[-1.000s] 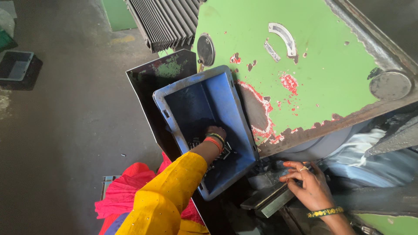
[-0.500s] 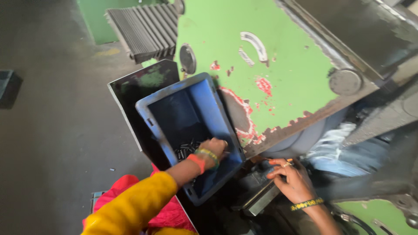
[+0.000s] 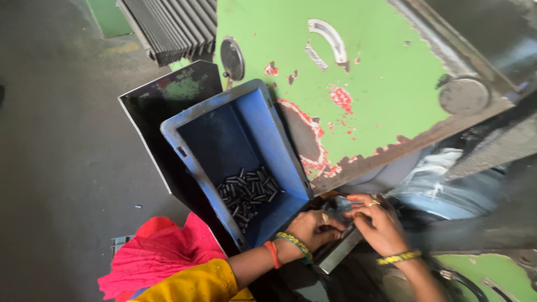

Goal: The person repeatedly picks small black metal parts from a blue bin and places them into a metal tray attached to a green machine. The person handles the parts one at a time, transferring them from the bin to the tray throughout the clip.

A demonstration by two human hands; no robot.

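Blue bin [image 3: 224,140], left: small dark metal pins [image 3: 248,193] heaped at its near end. Left hand [image 3: 313,228] and right hand [image 3: 377,223] meet at grey metal rail [image 3: 341,251]; fingers curled, contents indiscernible. Best fed singly, aligned.

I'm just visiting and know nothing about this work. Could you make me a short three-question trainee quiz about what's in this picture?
1. True or false: the blue plastic bin holds a pile of small dark metal pins.
2. Where is the left hand? A) inside the bin B) beside the right hand, at the grey metal bar C) on the floor
3. Fill in: the machine panel behind the bin is painted ____.

Key: 1 true. 2 B. 3 green, with chipped patches.
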